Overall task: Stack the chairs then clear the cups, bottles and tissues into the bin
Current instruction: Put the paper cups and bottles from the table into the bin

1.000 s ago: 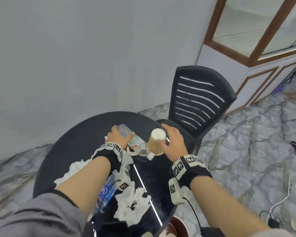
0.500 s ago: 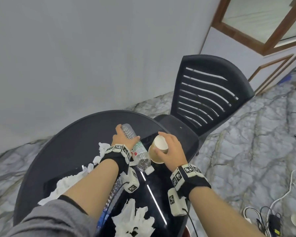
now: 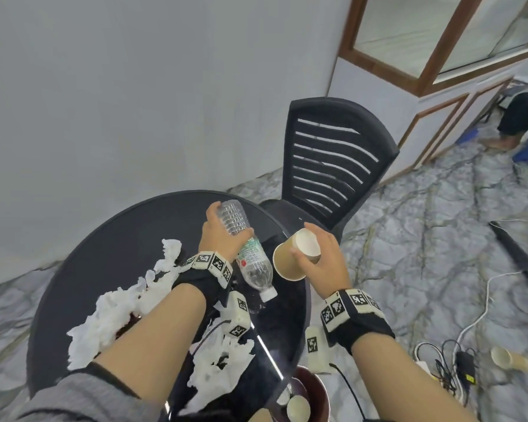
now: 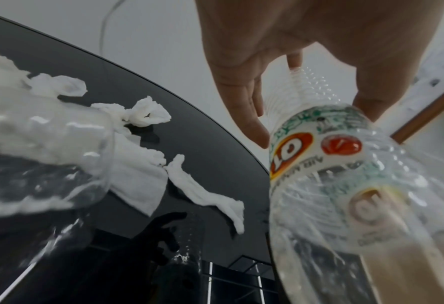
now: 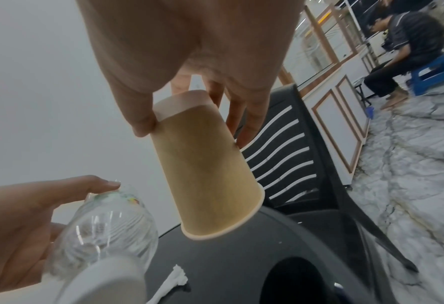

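My left hand (image 3: 218,236) grips a clear plastic bottle (image 3: 247,251) by its base end, cap pointing back toward me, lifted above the round black table (image 3: 110,239). The bottle (image 4: 340,185) with its label fills the left wrist view under my left hand (image 4: 254,102). A brown paper cup (image 3: 293,258) hangs tilted, mouth down, in my right hand (image 3: 320,254), over the table's right edge. Fingers of that right hand (image 5: 189,115) pinch the cup (image 5: 205,174) near its bottom. Crumpled white tissues (image 3: 116,309) lie across the table. A dark red bin (image 3: 313,394) with cups inside stands below the table edge.
A black slatted chair (image 3: 326,169) stands right behind the table. Another clear bottle (image 4: 39,164) lies on the table near my left forearm. Cables and a charger (image 3: 457,363) and a paper cup (image 3: 506,357) lie on the marble floor at right. A person (image 5: 402,49) sits far right.
Both hands have risen off the table, the left with the bottle, the right with the cup. The cup has tipped over so its mouth faces down.
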Motion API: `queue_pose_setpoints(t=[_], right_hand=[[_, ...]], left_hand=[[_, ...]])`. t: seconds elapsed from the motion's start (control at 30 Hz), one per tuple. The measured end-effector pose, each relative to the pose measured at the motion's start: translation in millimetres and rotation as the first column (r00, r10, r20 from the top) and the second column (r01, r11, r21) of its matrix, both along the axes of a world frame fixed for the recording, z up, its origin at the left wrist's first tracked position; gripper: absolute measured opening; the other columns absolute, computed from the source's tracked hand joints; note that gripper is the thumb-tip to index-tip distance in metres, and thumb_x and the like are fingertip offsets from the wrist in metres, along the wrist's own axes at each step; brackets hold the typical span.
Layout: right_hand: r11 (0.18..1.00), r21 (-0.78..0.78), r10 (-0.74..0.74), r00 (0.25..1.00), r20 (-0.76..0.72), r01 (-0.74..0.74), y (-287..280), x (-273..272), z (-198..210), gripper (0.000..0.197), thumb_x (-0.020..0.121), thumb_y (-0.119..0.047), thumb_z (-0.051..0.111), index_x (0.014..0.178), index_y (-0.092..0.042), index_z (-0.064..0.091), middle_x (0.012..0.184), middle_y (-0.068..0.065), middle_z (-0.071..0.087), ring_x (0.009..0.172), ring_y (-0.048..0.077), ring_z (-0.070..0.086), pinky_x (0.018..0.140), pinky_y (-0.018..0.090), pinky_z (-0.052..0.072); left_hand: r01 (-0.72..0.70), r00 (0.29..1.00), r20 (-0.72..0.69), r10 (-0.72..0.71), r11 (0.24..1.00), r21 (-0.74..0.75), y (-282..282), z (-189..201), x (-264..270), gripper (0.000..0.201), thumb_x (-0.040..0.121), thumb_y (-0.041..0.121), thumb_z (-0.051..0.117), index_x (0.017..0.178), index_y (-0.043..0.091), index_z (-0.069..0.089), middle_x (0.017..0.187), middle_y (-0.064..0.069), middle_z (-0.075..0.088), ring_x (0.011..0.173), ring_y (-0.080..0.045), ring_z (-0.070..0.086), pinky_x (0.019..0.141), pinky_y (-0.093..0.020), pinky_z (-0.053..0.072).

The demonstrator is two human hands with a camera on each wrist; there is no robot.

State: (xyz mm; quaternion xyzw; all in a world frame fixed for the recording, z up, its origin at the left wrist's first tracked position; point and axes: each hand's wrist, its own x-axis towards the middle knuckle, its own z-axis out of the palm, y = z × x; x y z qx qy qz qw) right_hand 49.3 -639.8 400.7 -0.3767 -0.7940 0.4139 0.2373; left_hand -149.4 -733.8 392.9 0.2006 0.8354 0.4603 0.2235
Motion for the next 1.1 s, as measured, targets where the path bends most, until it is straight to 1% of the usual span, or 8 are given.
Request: queue_pose_setpoints(t=[0.23,0.33,0.53,0.63,0.77,0.9,0.97,1.1], right_hand=[[0.993,-0.008,-0.119,0.993,0.026,0.119,-41.9,124.9,1.2,0.055,0.083,-0.044,0.063,0.133,-0.037,0.042,0.136,-0.006,0.046,0.121,0.012,0.045,0.102,0.043,0.044],[0.985,-0.015,-0.169,0.984,0.061,0.17,-68.8,184.0,-7.7,0.056,0.082,-0.045,0.064,0.134,-0.034,0.043,0.134,-0.004,0.046,0.121,0.012,0.044,0.102,0.045,0.043],[0.975,-0.047,-0.209,0.965,0.159,0.219,-128.5,278.7,-35.7,0.055,0.084,-0.034,0.065,0.135,-0.029,0.043,0.13,0.001,0.048,0.121,0.017,0.044,0.1,0.028,0.035],[0.958,-0.109,-0.237,0.947,0.215,0.264,-157.9,308.1,-55.4,0.059,0.084,-0.035,0.065,0.137,-0.029,0.04,0.132,0.003,0.047,0.12,0.017,0.044,0.1,0.031,0.036],[0.942,-0.182,-0.224,0.933,0.281,0.281,-183.3,328.2,-84.3,0.06,0.085,-0.03,0.066,0.139,-0.025,0.039,0.132,0.003,0.045,0.107,0.003,0.036,0.092,0.016,0.026],[0.925,-0.222,-0.22,0.911,0.349,0.308,-191.3,329.4,-127.2,0.059,0.083,-0.028,0.068,0.135,-0.025,0.042,0.13,0.001,0.043,0.107,0.004,0.036,0.09,0.016,0.026],[0.905,-0.27,-0.222,0.906,0.36,0.329,-191.6,325.0,-157.0,0.056,0.081,-0.026,0.07,0.131,-0.024,0.044,0.127,0.001,0.044,0.107,0.007,0.041,0.088,0.018,0.029],[0.894,-0.302,-0.219,0.912,0.347,0.33,-182.7,307.8,-233.3,0.054,0.077,-0.021,0.072,0.124,-0.017,0.047,0.12,0.0,0.042,0.101,0.009,0.041,0.085,0.017,0.029]], left_hand=[[0.148,0.988,0.021,-0.15,0.986,0.074,-30.3,3.4,113.1,0.089,0.054,0.044,0.077,0.124,0.044,0.023,0.12,-0.005,0.055,0.097,-0.023,0.062,0.091,-0.046,0.052],[0.226,0.974,0.011,-0.227,0.972,0.058,-49.9,-2.0,164.7,0.088,0.058,0.041,0.078,0.127,0.041,0.024,0.124,-0.004,0.053,0.103,-0.023,0.06,0.095,-0.044,0.049],[0.34,0.939,0.032,-0.343,0.938,0.067,-97.6,-24.5,250.9,0.086,0.067,0.028,0.08,0.133,0.033,0.024,0.122,0.002,0.049,0.101,-0.015,0.055,0.086,-0.028,0.042],[0.367,0.926,0.078,-0.37,0.929,0.052,-120.6,-42.2,277.8,0.084,0.07,0.021,0.079,0.131,0.035,0.023,0.112,0.006,0.053,0.088,-0.007,0.059,0.082,-0.029,0.046],[0.467,0.88,0.084,-0.468,0.884,0.032,-137.2,-75.2,298.5,0.085,0.069,0.017,0.079,0.129,0.043,0.024,0.131,0.007,0.044,0.116,-0.011,0.049,0.102,-0.034,0.041],[0.518,0.855,0.071,-0.514,0.854,-0.042,-141.6,-119.9,306.5,0.084,0.067,0.014,0.079,0.131,0.04,0.029,0.135,0.003,0.041,0.116,-0.007,0.043,0.104,-0.033,0.04],[0.531,0.847,0.082,-0.525,0.844,-0.074,-138.3,-150.4,305.6,0.084,0.069,0.013,0.079,0.133,0.038,0.03,0.137,0.004,0.04,0.117,-0.003,0.041,0.102,-0.025,0.038],[0.547,0.837,0.09,-0.54,0.83,-0.107,-124.0,-222.7,300.9,0.083,0.072,0.009,0.077,0.137,0.03,0.03,0.14,0.004,0.034,0.117,-0.001,0.037,0.083,0.005,0.03]])
